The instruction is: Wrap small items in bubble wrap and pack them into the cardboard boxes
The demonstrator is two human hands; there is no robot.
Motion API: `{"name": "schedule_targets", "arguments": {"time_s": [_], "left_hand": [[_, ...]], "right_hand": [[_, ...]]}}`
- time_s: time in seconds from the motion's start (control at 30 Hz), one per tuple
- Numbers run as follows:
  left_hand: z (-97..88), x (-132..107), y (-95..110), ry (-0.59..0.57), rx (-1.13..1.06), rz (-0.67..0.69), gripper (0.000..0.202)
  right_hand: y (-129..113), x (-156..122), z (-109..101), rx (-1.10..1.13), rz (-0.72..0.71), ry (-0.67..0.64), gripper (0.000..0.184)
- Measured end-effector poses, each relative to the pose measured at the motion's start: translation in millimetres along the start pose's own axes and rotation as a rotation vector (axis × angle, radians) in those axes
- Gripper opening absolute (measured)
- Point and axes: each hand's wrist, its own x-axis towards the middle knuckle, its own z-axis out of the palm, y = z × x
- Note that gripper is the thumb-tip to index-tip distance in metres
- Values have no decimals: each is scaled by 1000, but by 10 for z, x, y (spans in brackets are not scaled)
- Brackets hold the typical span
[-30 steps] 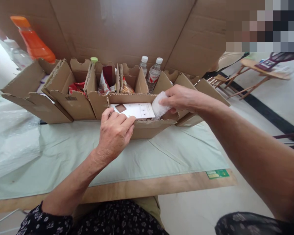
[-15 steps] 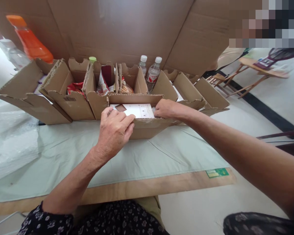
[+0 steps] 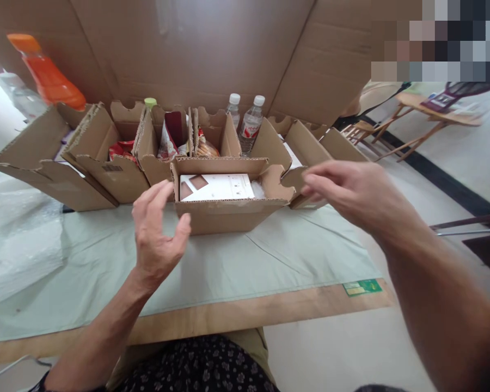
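Observation:
A small open cardboard box [image 3: 228,215] sits on the pale green cloth in front of me. Inside it lies a white carton with brown squares [image 3: 216,187], and a bit of white padding [image 3: 258,189] shows at its right end. My left hand [image 3: 157,239] hovers just left of the box, fingers spread and curved, holding nothing. My right hand [image 3: 351,190] hovers to the right of the box, by its right side flap [image 3: 283,179], with fingers loosely extended and nothing in them.
Behind stand several open cardboard boxes [image 3: 106,163] with snack packets, two water bottles [image 3: 249,122], a green-capped bottle [image 3: 149,103] and an orange bottle [image 3: 44,73]. A large cardboard sheet [image 3: 212,49] stands at the back. Bubble wrap [image 3: 16,239] lies left. Wooden folding furniture [image 3: 424,117] is far right.
My right hand pushed the white padding into the box beside the carton, then drew back to the right. My left hand let go of the box's front edge and lifted away, opening.

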Motion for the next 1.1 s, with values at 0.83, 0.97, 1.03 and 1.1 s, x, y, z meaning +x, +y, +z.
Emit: {"name": "schedule_targets", "arguments": {"time_s": [0.83, 0.97, 1.03, 1.1], "left_hand": [[-87, -443, 750, -311, -382, -287, 86], [-401, -435, 686, -174, -343, -290, 73], [-421, -304, 610, -44, -365, -285, 66], [-342, -228, 608, -6, -401, -275, 68]], "right_hand": [[-112, -1488, 983, 530, 44, 654, 42], [-331, -1572, 1108, 602, -57, 442, 54], [-415, -1369, 1103, 630, -119, 387, 59], [-393, -1204, 1056, 596, -127, 447, 60]]}}
